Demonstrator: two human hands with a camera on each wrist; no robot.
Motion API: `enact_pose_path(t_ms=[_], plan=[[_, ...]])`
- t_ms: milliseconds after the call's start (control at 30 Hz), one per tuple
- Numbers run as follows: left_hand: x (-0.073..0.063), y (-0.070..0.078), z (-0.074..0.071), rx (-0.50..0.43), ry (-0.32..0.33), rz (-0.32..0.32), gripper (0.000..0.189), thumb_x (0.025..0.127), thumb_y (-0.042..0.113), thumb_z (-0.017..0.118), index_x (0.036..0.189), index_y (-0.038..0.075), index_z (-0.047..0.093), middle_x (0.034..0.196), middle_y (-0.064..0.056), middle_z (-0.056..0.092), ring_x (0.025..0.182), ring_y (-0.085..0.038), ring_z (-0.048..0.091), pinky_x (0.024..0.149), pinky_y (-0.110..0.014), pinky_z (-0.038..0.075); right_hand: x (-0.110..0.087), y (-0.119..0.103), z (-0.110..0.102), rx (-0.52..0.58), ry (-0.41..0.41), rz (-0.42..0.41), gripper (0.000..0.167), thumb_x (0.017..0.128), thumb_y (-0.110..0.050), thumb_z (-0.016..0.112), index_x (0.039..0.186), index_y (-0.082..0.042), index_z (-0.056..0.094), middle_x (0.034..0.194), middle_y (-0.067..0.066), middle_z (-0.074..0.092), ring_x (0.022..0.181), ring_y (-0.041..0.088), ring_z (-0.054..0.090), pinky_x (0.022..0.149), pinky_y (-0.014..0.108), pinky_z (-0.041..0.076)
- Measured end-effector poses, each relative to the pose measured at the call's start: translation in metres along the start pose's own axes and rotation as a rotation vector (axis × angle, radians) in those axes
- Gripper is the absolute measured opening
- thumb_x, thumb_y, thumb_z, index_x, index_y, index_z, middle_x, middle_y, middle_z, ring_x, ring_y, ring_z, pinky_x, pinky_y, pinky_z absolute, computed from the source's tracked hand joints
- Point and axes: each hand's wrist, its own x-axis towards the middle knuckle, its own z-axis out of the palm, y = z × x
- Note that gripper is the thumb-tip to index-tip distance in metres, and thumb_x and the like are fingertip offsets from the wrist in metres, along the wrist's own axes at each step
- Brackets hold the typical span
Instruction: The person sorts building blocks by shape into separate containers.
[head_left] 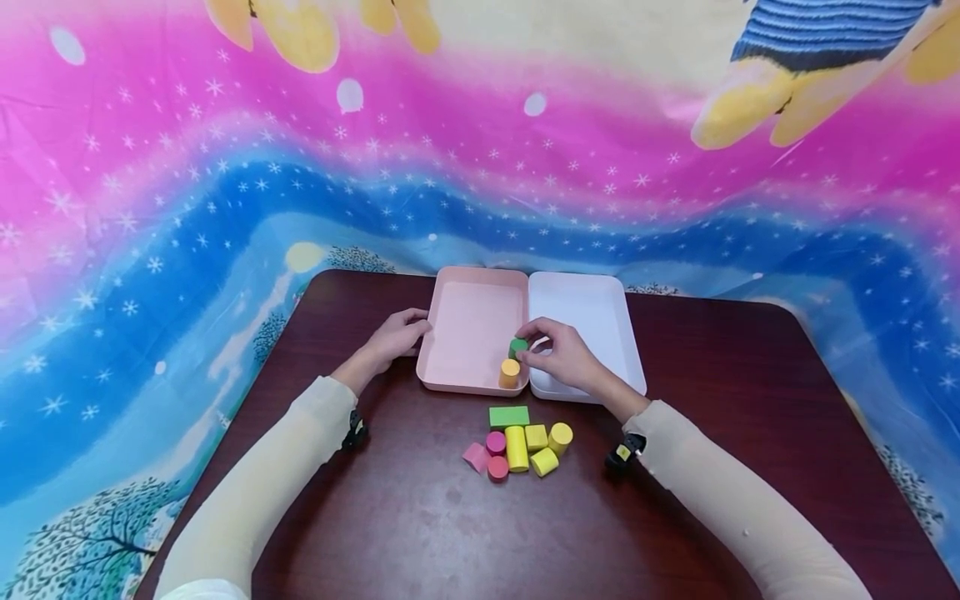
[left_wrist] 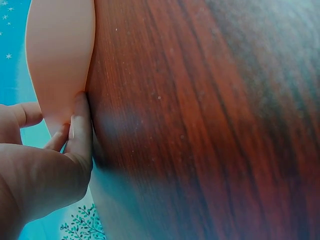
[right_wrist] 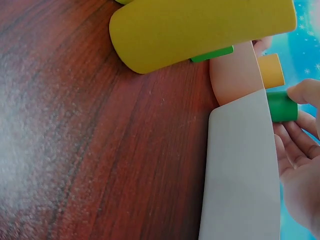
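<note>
My left hand grips the left edge of a pink tray; in the left wrist view its fingers lie against the tray's outer wall. My right hand pinches a green cylinder block between thumb and fingers, by the pink tray's right side. The right wrist view shows the green block just above the rim line; whether it touches the tray floor is hidden. An orange cylinder block stands upright in the pink tray's near right corner, close to the green one.
A white tray adjoins the pink tray, under my right forearm. In front lie a green rectangular block, several yellow blocks and pink and red blocks on the dark wooden table. A patterned cloth hangs behind.
</note>
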Motion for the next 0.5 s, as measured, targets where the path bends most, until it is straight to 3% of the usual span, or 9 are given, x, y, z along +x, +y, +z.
enact_pose_path(t_ms=[267, 500], plan=[[0.0001, -0.0009, -0.0007, -0.014, -0.009, -0.006, 0.051, 0.11, 0.024, 0.052, 0.158, 0.009, 0.045, 0.149, -0.016, 0.055, 0.13, -0.029, 0.061, 0.103, -0.047, 0.057, -0.0006, 0.0, -0.0001, 0.015, -0.008, -0.006, 0.033, 0.098, -0.01, 0.077, 0.127, 0.002, 0.067, 0.118, 0.016, 0.07, 0.107, 0.025, 0.066, 0.1, 0.048, 0.058], [0.0006, -0.0007, -0.0002, -0.02, -0.003, 0.002, 0.051, 0.11, 0.024, 0.052, 0.158, 0.008, 0.046, 0.149, -0.016, 0.055, 0.129, -0.029, 0.061, 0.103, -0.047, 0.057, -0.0007, -0.0072, -0.0041, 0.003, -0.016, -0.029, 0.032, 0.098, -0.009, 0.076, 0.127, 0.002, 0.068, 0.119, 0.019, 0.071, 0.106, 0.025, 0.066, 0.099, 0.05, 0.058]])
